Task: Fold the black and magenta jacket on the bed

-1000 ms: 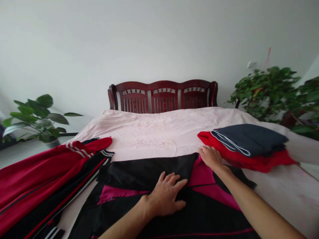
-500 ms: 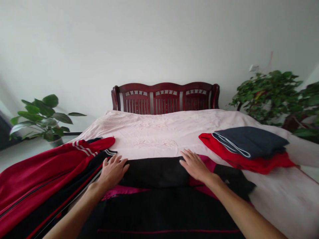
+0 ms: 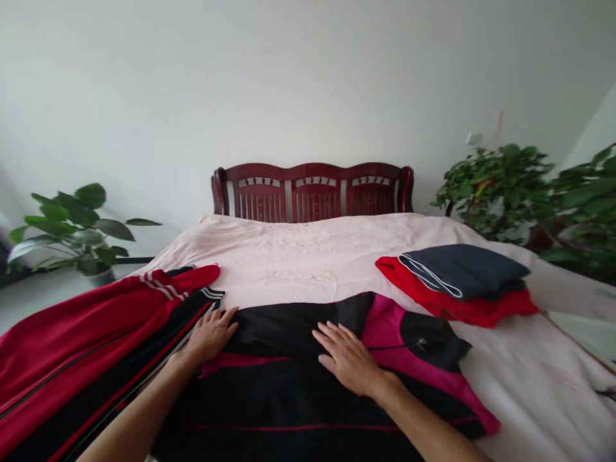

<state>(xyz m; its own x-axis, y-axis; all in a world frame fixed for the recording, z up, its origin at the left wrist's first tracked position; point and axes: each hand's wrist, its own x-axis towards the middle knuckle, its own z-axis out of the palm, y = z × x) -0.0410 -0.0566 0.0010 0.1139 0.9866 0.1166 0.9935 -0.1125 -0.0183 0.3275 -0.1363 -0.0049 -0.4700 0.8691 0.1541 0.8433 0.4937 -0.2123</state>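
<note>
- The person's left hand (image 3: 209,335) lies palm down with the fingers spread, not pinching anything. It rests on the left end of a folded-over black band of the garment, just beside the striped jacket.
- The right hand (image 3: 345,358) is also open and flat, its fingers fanned and pressed down on the black fabric, near the lower edge of the same fold.
- The long black-and-magenta fabric garment (image 3: 289,401) lies spread across the near part of the bed, its upper part doubled back. A thin magenta line runs across it, and a dark rounded panel sits at its right side.
- A red-and-black track jacket (image 3: 62,350) with white stripes lies along the left edge of the bed.
- A folded navy garment (image 3: 462,271) with white piping sits on a folded bright red garment (image 3: 409,282), well to the right of the right hand.
- A pale pink embroidered bedspread (image 3: 289,269) covers the bed under all of these.
- A dark red carved wooden headboard (image 3: 312,192) stands against a plain white wall (image 3: 240,83).
- A broad-leafed potted plant (image 3: 72,224) stands beyond the bed's left side, and a bushy green plant (image 3: 495,192) stands beyond its right.
</note>
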